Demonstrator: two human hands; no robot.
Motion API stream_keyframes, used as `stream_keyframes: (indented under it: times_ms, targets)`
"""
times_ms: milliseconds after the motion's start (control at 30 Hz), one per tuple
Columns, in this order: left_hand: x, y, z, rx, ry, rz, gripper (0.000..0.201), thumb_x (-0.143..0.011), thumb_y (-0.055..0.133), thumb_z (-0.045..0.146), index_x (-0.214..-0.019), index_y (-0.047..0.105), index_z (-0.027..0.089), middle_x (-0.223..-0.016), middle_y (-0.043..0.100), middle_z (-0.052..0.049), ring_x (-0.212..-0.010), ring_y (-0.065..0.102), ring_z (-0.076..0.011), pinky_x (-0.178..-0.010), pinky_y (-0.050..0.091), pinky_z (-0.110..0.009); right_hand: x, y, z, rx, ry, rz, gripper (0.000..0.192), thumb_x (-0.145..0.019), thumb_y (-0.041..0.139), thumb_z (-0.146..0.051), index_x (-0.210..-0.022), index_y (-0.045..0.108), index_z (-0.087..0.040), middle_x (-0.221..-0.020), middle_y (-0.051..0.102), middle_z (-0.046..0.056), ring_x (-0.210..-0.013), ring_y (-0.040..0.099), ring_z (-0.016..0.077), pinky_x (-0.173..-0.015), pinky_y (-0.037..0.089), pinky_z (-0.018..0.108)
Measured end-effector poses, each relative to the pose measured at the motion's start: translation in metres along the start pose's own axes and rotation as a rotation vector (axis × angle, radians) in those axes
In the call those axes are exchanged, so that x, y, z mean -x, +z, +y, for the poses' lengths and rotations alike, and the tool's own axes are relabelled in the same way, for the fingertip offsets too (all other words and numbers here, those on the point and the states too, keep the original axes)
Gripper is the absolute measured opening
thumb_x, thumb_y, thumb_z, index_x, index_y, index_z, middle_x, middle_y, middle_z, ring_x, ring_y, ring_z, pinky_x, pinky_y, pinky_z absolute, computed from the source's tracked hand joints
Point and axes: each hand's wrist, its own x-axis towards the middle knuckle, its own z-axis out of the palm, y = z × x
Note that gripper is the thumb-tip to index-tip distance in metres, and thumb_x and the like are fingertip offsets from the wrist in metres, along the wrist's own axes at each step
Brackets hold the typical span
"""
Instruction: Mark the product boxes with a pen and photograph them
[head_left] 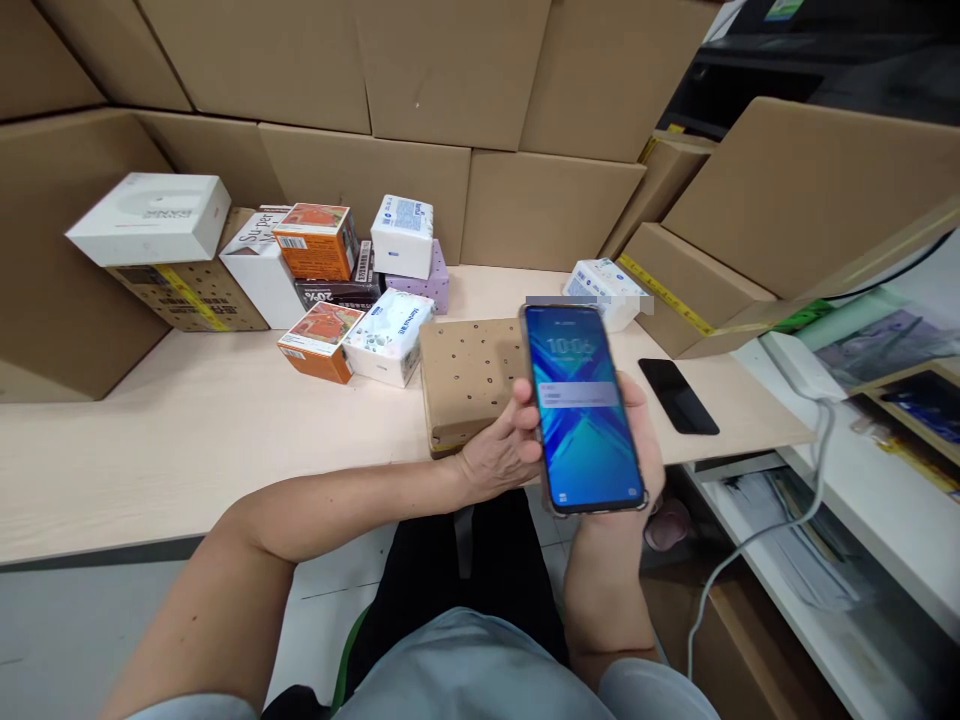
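I hold a smartphone upright in front of me; its lit blue lock screen shows the time. My right hand grips it from behind and along its right edge. My left hand touches its left edge, thumb against the side. Just behind the phone a brown spotted parcel lies on the light wooden table. A second, dark phone lies flat on the table to the right.
Several small boxes and tissue packs cluster at the table's back left, with a white box on a carton. Large cardboard cartons wall the back and sides. A white power strip with its cable lies on the right shelf.
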Motion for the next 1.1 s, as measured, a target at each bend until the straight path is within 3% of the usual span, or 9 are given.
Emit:
stream_keyframes:
  times_ms: [133,233,367,533,767,833,900,1000,1100]
  targets:
    - [-0.003,-0.024,-0.01,-0.248,0.249,0.191,0.037,-0.098,0.051,0.027,-0.133,0.052,0.014,-0.134,0.064,-0.017,-0.122,0.063,-0.0279,-0.107,0.046,-0.043,0.017,-0.021,-0.029,0.202,-0.406,0.231,0.054,-0.091,0.042,-0.06,-0.125,0.063,-0.025,-0.111,0.071,0.009,-0.089,0.068,0.0229,-0.072,0.059,0.039]
    - [-0.008,-0.033,-0.016,-0.358,0.301,0.263,0.034,-0.098,0.054,0.026,-0.129,0.052,0.012,-0.129,0.065,-0.022,-0.115,0.067,-0.0298,-0.104,0.045,-0.046,0.024,-0.057,-0.05,0.511,-0.75,0.568,0.062,-0.088,0.036,-0.065,-0.125,0.062,-0.024,-0.11,0.069,0.01,-0.095,0.068,0.0278,-0.075,0.057,0.044]
    - [-0.009,-0.029,-0.02,-0.266,0.291,0.23,0.033,-0.098,0.053,0.023,-0.13,0.05,0.016,-0.131,0.065,-0.02,-0.118,0.065,-0.0284,-0.105,0.043,-0.045,0.026,-0.111,-0.065,1.319,-0.616,1.162,0.058,-0.087,0.05,-0.055,-0.134,0.057,-0.022,-0.111,0.068,0.012,-0.097,0.065,0.0299,-0.087,0.05,0.047]
    - [-0.01,-0.02,-0.028,-0.13,0.282,0.137,0.042,-0.098,0.052,0.02,-0.139,0.04,0.023,-0.139,0.06,-0.017,-0.127,0.06,-0.0269,-0.108,0.042,-0.046,0.015,-0.133,-0.054,2.026,-0.165,1.085,0.057,-0.092,0.047,-0.049,-0.139,0.055,-0.018,-0.122,0.062,0.021,-0.112,0.056,0.0372,-0.095,0.043,0.052]
    - [-0.021,-0.008,-0.058,-0.041,0.354,0.164,0.047,-0.095,0.049,0.02,-0.142,0.04,0.023,-0.142,0.056,-0.02,-0.135,0.052,-0.0313,-0.108,0.044,-0.051,-0.005,-0.134,-0.037,2.101,0.191,1.114,0.056,-0.093,0.047,-0.051,-0.14,0.055,-0.021,-0.129,0.058,0.024,-0.121,0.051,0.0423,-0.096,0.041,0.056]
    - [-0.025,-0.004,-0.07,-0.01,0.377,0.183,0.048,-0.093,0.05,0.018,-0.141,0.044,0.019,-0.141,0.056,-0.021,-0.138,0.049,-0.0328,-0.111,0.042,-0.053,-0.003,-0.136,-0.038,2.069,0.145,1.102,0.058,-0.093,0.046,-0.053,-0.139,0.056,-0.019,-0.133,0.056,0.024,-0.126,0.048,0.0424,-0.099,0.04,0.057]
    - [-0.028,0.0,-0.08,0.044,0.364,0.167,0.049,-0.091,0.049,0.014,-0.14,0.047,0.016,-0.143,0.055,-0.021,-0.143,0.042,-0.0331,-0.115,0.037,-0.056,0.0,-0.132,-0.041,2.022,-0.097,1.041,0.058,-0.097,0.039,-0.05,-0.142,0.053,-0.016,-0.142,0.051,0.024,-0.133,0.045,0.0387,-0.105,0.038,0.055]
    - [-0.032,0.004,-0.092,0.103,0.267,0.084,0.052,-0.089,0.049,0.01,-0.141,0.048,0.016,-0.149,0.05,-0.02,-0.148,0.034,-0.0339,-0.119,0.028,-0.063,0.0,-0.112,-0.048,1.988,-0.571,0.8,0.057,-0.102,0.024,-0.043,-0.149,0.042,-0.017,-0.156,0.038,0.018,-0.143,0.037,0.0288,-0.112,0.035,0.049]
    - [-0.034,0.003,-0.101,0.079,0.139,0.011,0.054,-0.09,0.047,0.008,-0.143,0.047,0.016,-0.153,0.046,-0.021,-0.149,0.031,-0.0374,-0.118,0.023,-0.069,-0.022,-0.087,-0.053,2.159,-0.657,0.522,0.057,-0.099,0.037,-0.05,-0.149,0.043,-0.025,-0.16,0.033,0.012,-0.148,0.027,0.0321,-0.114,0.03,0.054]
